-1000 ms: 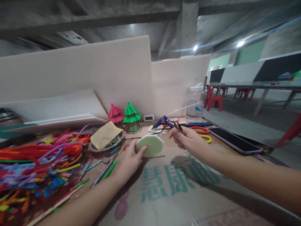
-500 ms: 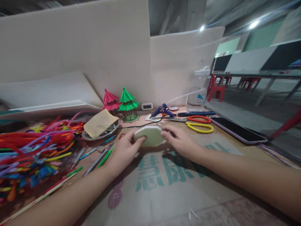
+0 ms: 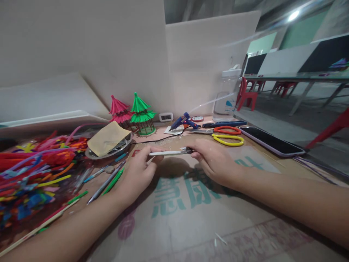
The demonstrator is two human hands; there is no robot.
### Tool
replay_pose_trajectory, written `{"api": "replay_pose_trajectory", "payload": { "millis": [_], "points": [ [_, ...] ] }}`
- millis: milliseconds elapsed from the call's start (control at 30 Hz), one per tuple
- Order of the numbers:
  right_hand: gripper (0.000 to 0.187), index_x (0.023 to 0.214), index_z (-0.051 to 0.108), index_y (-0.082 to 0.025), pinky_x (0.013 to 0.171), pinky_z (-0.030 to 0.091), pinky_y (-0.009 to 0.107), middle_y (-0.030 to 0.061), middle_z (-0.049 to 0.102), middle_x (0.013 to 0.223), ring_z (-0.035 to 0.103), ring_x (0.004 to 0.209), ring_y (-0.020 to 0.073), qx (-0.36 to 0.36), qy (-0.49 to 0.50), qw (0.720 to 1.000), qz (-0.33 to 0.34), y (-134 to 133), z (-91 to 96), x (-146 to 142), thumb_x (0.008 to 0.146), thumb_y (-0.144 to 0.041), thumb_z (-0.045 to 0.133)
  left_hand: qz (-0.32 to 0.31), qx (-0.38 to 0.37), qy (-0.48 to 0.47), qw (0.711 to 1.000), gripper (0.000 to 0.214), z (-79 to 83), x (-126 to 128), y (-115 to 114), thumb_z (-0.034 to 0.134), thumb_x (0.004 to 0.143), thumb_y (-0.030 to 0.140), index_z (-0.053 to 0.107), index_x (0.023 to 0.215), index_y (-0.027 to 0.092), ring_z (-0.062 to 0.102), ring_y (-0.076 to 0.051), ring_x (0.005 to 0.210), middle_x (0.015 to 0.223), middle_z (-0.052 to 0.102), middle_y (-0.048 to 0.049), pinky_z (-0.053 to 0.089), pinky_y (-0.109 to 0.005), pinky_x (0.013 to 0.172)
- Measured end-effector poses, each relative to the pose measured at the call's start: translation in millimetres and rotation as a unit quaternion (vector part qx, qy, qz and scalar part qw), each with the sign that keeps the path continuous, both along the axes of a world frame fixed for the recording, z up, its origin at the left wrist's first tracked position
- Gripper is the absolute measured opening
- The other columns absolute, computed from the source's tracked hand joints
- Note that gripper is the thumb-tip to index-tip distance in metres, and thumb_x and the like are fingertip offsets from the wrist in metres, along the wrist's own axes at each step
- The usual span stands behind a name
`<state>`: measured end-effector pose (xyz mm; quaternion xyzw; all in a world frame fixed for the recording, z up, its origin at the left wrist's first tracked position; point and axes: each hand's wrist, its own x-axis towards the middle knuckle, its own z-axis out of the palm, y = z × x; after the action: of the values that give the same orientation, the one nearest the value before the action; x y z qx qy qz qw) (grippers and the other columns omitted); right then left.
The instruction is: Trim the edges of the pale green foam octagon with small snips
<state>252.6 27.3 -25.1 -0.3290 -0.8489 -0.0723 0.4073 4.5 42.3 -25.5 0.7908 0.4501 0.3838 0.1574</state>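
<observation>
My left hand [image 3: 137,169] pinches the left edge of a thin pale green foam piece [image 3: 166,153], held flat and seen edge-on above the cardboard sheet [image 3: 191,214]. At the piece's right edge is my right hand [image 3: 214,160], closed around a small dark tool [image 3: 187,149] whose tip touches the foam. Both forearms reach in from the bottom corners.
A heap of coloured pipe cleaners [image 3: 32,171] fills the left. Pens [image 3: 105,182], a metal dish with tan paper [image 3: 107,142], pink and green paper pavilions [image 3: 133,114], a blue glue gun [image 3: 184,122], yellow and orange scissors [image 3: 227,136], a phone [image 3: 271,141] and a plastic jar [image 3: 226,100] lie behind.
The foam piece was upright facing me and is now tipped flat, edge-on. My right hand came down from mid-air to its right edge with the tool. The camera tilted downward.
</observation>
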Motion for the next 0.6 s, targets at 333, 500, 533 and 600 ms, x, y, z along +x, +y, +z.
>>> {"api": "replay_pose_trajectory", "payload": {
  "millis": [333,500,533,600],
  "points": [
    [0.034,0.111,0.061,-0.013,0.068,0.042,0.031,0.0076,0.064,0.085,0.055,0.077,0.0202,0.014,-0.040,0.999,0.001,1.9,-0.7,-0.9,0.103,-0.032,0.034,-0.040,0.032,-0.016,0.999,0.021,-2.4,1.2,1.1,0.051,0.086,0.011,0.061,0.101,0.023,0.062,-0.021,0.108,0.108,0.068,-0.0028,0.049,-0.036,0.095],
    [0.034,0.111,0.062,-0.013,0.067,0.040,0.031,0.0078,0.064,0.083,0.054,0.076,0.0203,0.016,-0.048,0.999,0.003,1.2,-0.5,-0.8,0.103,-0.028,0.033,-0.045,0.045,-0.004,0.998,0.028,-3.1,-1.3,0.8,0.051,0.084,0.007,0.061,0.103,0.025,0.061,-0.020,0.109,0.110,0.068,-0.0008,0.047,-0.036,0.098],
    [0.034,0.111,0.062,-0.013,0.067,0.040,0.031,0.0077,0.064,0.083,0.054,0.076,0.0202,0.016,-0.048,0.999,0.004,1.0,-0.2,-0.8,0.103,-0.028,0.033,-0.044,0.046,-0.003,0.998,0.029,-3.4,-1.7,0.7,0.051,0.083,0.006,0.060,0.103,0.025,0.061,-0.020,0.109,0.110,0.067,-0.0002,0.047,-0.036,0.098],
    [0.033,0.111,0.063,-0.013,0.066,0.040,0.031,0.0074,0.064,0.083,0.054,0.075,0.0198,0.018,-0.048,0.999,0.008,0.7,0.5,-0.7,0.102,-0.028,0.034,-0.040,0.045,-0.002,0.998,0.030,-3.8,-2.0,0.5,0.051,0.083,0.005,0.060,0.103,0.026,0.061,-0.019,0.109,0.110,0.067,0.0005,0.048,-0.035,0.097]
  ]
}}
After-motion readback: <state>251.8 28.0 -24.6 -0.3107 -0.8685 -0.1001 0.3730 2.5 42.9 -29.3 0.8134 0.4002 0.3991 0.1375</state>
